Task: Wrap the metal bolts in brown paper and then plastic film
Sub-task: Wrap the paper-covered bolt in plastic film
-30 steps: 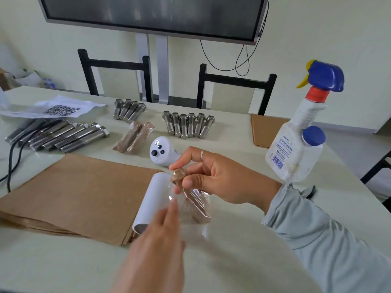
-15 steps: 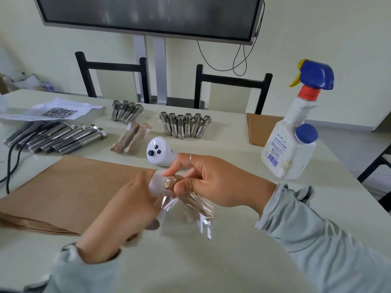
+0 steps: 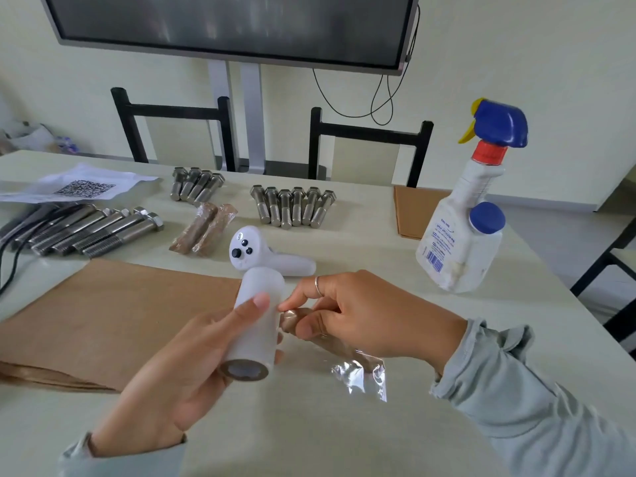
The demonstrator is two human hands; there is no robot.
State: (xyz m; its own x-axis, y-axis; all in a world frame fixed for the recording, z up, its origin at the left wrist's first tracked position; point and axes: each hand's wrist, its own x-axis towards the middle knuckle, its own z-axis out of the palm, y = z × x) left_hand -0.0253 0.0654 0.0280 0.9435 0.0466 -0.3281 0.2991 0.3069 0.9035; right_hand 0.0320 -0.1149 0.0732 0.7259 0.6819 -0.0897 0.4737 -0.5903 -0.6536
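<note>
My left hand (image 3: 182,370) grips the white roll of plastic film (image 3: 256,325) and holds it lifted over the table. Right beside the roll, my right hand (image 3: 364,318) pinches a bolt wrapped in brown paper (image 3: 292,320); loose clear film (image 3: 361,373) trails from its lower end. Two wrapped bolts (image 3: 204,228) lie further back. Bare metal bolts lie in three groups: long ones (image 3: 93,228) at the left, a small group (image 3: 196,184) behind, and a row (image 3: 294,206) in the middle. Brown paper sheets (image 3: 113,315) lie flat at the left.
A white handheld controller (image 3: 261,256) lies just behind the roll. A spray bottle (image 3: 464,215) stands at the right in front of a brown paper pad (image 3: 409,208). A QR-code sheet (image 3: 79,185) and black cable (image 3: 5,263) are at the far left. Two chairs stand behind the table.
My left hand reached to the film roll, took hold of it and lifted it. My right hand lowered the wrapped bolt, which now points down toward the table with film trailing.
</note>
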